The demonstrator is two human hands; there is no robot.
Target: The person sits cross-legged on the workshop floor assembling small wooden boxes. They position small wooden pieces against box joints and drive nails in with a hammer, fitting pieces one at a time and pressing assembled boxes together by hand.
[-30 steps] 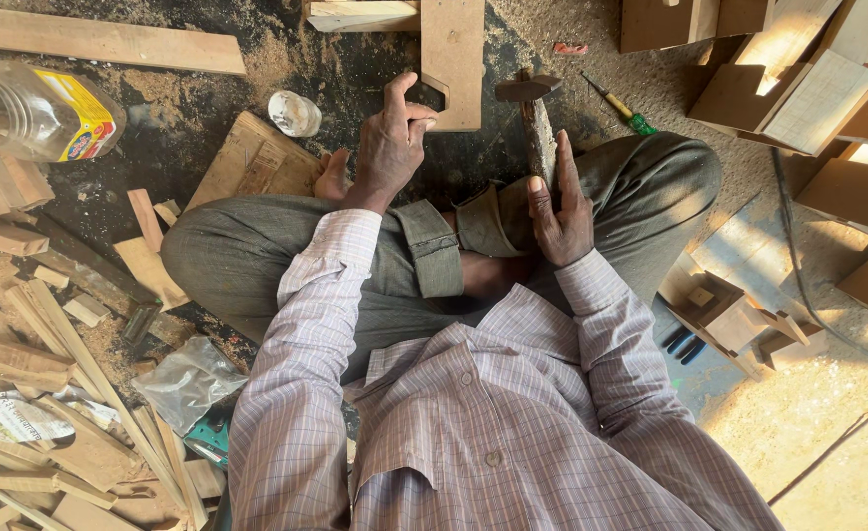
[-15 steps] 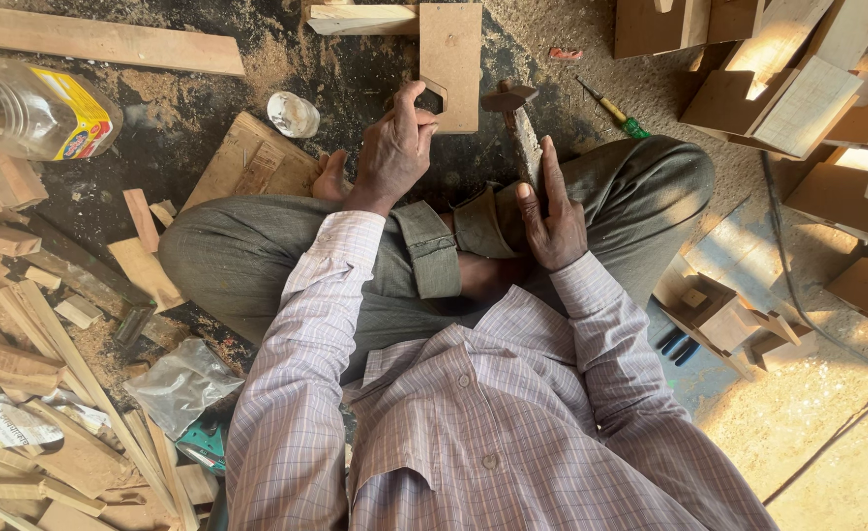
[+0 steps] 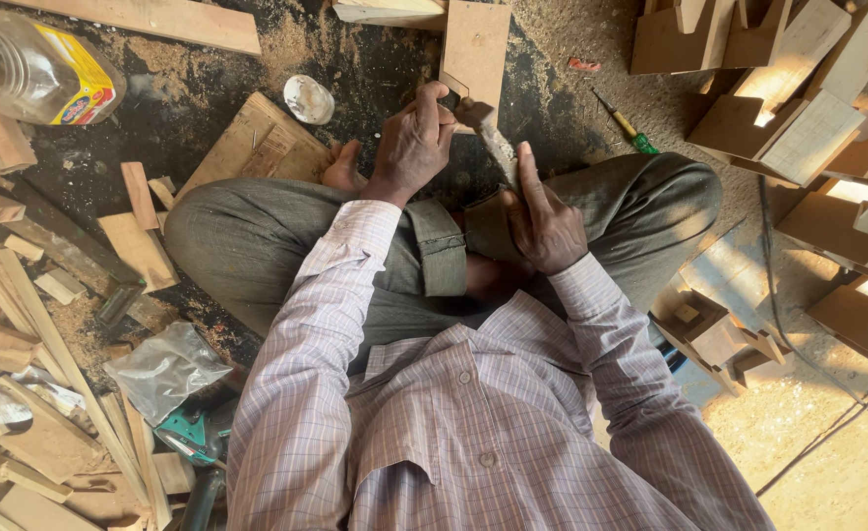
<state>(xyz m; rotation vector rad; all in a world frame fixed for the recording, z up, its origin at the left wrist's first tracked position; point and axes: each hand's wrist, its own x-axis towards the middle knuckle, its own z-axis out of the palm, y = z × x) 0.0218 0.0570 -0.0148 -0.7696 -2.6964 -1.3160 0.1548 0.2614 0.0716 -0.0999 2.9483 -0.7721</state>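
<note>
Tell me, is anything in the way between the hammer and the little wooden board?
Nothing visible is. The right hand holds the hammer, whose head is right at the lower edge of the wooden board. The left hand pinches something there, too small to make out.

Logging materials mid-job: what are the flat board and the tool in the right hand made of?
Flat tan rectangular board: looks like unfinished wood or fibreboard, matte, no clear grain. Hammer-like tool in right hand: probably a worn wooden handle; its head is hidden behind the left hand.
</note>
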